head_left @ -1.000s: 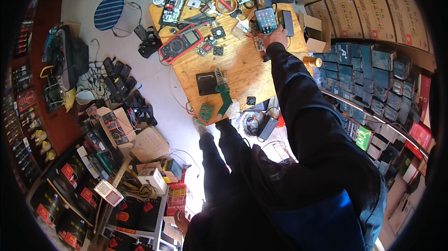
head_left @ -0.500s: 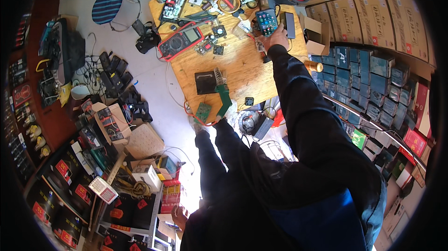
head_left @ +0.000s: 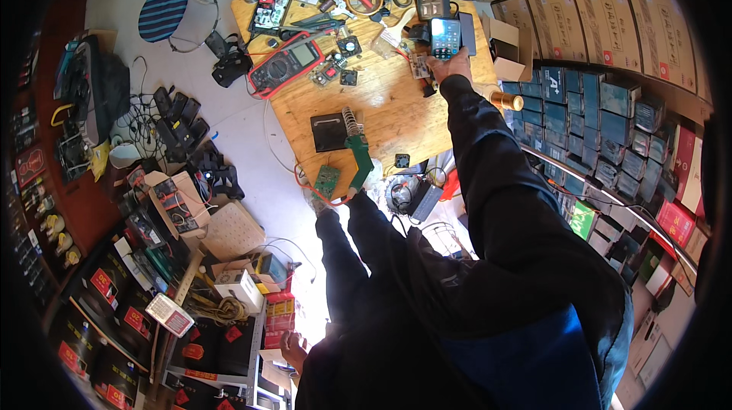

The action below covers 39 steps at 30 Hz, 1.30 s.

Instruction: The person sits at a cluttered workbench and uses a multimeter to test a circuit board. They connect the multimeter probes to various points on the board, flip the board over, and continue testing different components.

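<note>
Shifted rightward across the tabletop since the earlier frame, a slim black rectangular smartphone with a lit glass screen [head_left: 445, 36] now overlaps, in this view, the left edge of a flat dark grey slab [head_left: 468, 33]. It is at the far right of the yellowish wooden tabletop [head_left: 400, 109]; whether it rests on the slab or is held above it, I cannot tell.

The bare right hand [head_left: 452, 67] is closed around its near end. The left hand [head_left: 293, 350] is well apart, low beside the body, fingers loosely bent; its palm is hidden, so I cannot tell if it holds anything.

The phone is probably light, stiff and slippery, with fragile glass; its long side edges should give the safest hold. Its face looks glossy and dark blue, dotted with small coloured icons, with a pale glare near the top.
</note>
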Available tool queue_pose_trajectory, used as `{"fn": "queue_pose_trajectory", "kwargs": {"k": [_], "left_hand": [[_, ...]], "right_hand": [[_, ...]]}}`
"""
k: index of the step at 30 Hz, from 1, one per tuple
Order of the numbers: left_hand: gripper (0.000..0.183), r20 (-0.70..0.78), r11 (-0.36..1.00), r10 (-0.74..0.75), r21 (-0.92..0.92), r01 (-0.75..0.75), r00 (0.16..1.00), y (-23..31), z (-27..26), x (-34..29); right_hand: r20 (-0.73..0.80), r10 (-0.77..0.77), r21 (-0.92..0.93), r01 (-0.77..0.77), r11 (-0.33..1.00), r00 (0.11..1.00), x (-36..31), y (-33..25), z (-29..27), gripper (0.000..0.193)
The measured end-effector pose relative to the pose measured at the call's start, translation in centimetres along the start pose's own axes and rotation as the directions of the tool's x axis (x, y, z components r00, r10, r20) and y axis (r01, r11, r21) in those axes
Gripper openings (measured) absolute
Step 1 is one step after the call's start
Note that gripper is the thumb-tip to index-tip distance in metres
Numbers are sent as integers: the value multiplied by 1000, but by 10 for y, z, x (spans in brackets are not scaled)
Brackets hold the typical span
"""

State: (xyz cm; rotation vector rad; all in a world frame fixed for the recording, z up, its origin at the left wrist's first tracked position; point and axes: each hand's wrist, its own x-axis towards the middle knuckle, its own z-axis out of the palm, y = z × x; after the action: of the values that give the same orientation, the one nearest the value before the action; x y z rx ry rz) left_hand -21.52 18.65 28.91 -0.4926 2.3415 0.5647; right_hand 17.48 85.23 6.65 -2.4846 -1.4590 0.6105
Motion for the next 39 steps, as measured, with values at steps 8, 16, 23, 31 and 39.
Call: {"fn": "queue_pose_trajectory", "kwargs": {"k": [8,16,23,31,39], "left_hand": [[55,55,1000,-25,-9,26,998,1,-8,10],[56,142,974,203,70,-214,969,-60,-27,56],[56,116,979,120,152,-137,986,-33,-17,29],[48,80,998,-19,-61,24,997,-34,-4,18],[47,111,999,-10,-42,14,994,-25,9,9]], "right_hand": [[-26,-61,80,63,995,998,16,-5,2,115],[-44,-63,58,66,996,997,16,-50,-8,122],[-86,-92,-130,80,988,992,15,-79,8,101],[-103,-311,102,321,942,945,13,-59,-2,73],[42,-441,-365,425,829,896,23,-112,33,77]]}}
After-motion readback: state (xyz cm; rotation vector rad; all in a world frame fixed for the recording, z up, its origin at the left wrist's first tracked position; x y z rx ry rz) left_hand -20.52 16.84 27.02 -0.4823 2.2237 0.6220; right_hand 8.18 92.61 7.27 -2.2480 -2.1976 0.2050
